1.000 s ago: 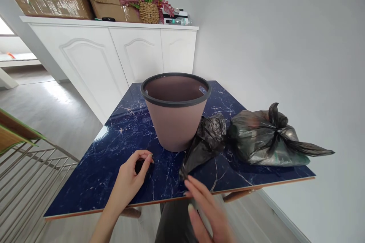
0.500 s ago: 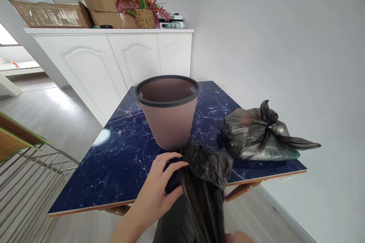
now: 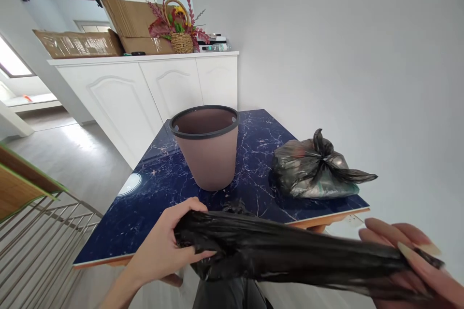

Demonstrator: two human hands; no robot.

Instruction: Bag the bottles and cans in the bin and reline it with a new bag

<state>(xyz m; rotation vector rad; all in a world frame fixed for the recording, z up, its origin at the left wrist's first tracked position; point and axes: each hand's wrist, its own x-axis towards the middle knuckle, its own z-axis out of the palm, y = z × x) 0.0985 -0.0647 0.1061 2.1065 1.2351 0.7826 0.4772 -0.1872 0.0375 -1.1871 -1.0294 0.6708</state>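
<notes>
Empty black bag point(image 3: 290, 253) stretched flat between both hands in front of bin point(image 3: 206, 147); left hand point(image 3: 163, 248) clenched on one end, right hand point(image 3: 409, 256) pinching the other; bin unlined, bag not yet opened.

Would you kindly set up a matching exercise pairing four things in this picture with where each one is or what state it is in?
Things:
1. Pinkish-brown plastic bin with dark rim
2. Knotted, filled black rubbish bag
3. Empty black plastic bag
4. Woven basket of flowers

Places or states:
A. On the white cabinet
B. Stretched between the left hand and right hand
C. Standing upright and open mid-table
D. Lying near the right edge of the blue marble-patterned table

Pairs: 1-C, 2-D, 3-B, 4-A
</notes>
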